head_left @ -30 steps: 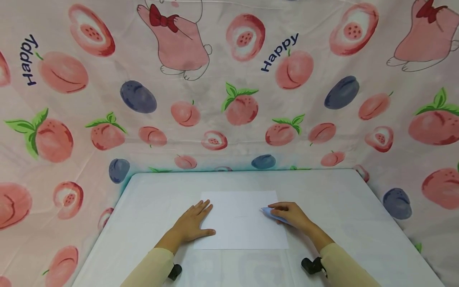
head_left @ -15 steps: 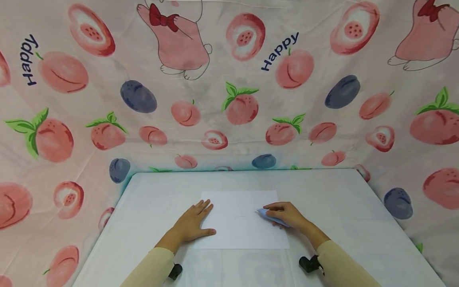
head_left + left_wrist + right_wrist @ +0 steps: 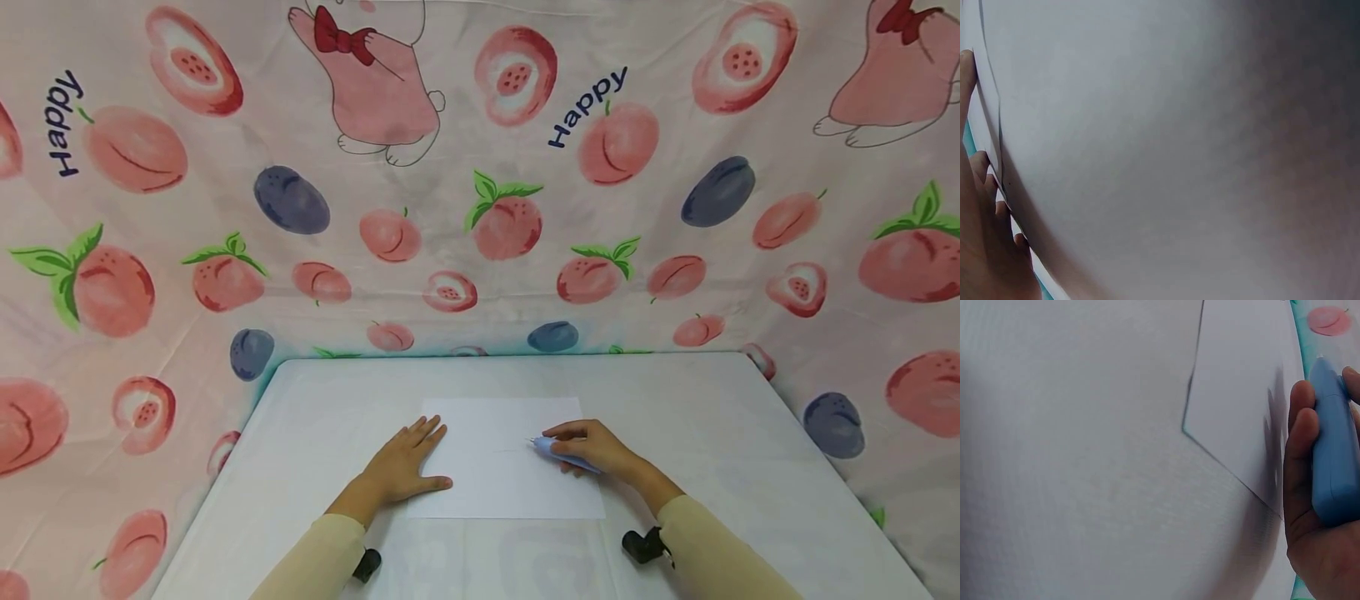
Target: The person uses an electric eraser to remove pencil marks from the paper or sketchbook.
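A white sheet of paper point(image 3: 480, 492) lies flat on the white table. My left hand point(image 3: 401, 467) rests with fingers spread on the sheet's left edge; in the left wrist view the fingers point(image 3: 1002, 215) line that edge. My right hand point(image 3: 600, 447) grips a thick blue pen-shaped tool point(image 3: 562, 454) over the right half of the sheet. The tool's narrow pale tip points left, close over the paper. In the right wrist view the blue tool point(image 3: 1334, 456) lies along the palm, between fingers and thumb. A faint thin line point(image 3: 512, 451) shows on the paper just left of the tip.
The white table point(image 3: 337, 392) extends around the sheet to both sides. A cloth printed with fruit point(image 3: 508, 225) hangs behind it and along both sides. Black wrist-camera mounts point(image 3: 642, 547) show beside both sleeves.
My right hand has slid a short way left over the paper with the blue tool, bringing its tip nearer the sheet's middle. The left hand has stayed in place.
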Motion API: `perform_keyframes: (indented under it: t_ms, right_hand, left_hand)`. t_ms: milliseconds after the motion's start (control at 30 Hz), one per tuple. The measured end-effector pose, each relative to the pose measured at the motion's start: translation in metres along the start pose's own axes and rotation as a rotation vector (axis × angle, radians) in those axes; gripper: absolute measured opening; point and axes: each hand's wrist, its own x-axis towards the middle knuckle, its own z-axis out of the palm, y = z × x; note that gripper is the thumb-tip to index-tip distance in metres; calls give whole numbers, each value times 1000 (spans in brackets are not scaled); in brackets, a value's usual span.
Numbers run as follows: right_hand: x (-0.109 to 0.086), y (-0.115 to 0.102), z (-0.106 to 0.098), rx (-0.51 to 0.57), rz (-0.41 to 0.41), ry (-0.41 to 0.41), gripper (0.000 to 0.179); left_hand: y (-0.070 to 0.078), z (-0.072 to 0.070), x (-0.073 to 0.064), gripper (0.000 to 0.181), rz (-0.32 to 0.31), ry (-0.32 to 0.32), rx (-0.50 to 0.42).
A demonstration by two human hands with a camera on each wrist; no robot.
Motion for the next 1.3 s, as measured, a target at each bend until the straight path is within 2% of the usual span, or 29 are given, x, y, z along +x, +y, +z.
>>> perform_keyframes:
  t_ms: [333, 567, 733, 967, 1300]
  right_hand:
    - [1, -3, 1, -17, -31, -12, 39]
    - [3, -5, 3, -32, -76, -9, 37]
    - [6, -5, 4, -47, -100, -13, 35]
    - [5, -8, 5, -67, -114, -19, 33]
    - [10, -1, 5, -72, -99, -25, 35]
  left_hand:
    - [1, -3, -1, 94, 9, 0, -15]
    - [-1, 0, 1, 96, 4, -7, 26]
    - [-1, -1, 1, 96, 7, -5, 19]
    - [2, -6, 2, 97, 54, 17, 35]
    - [19, -11, 12, 94, 121, 10, 9]
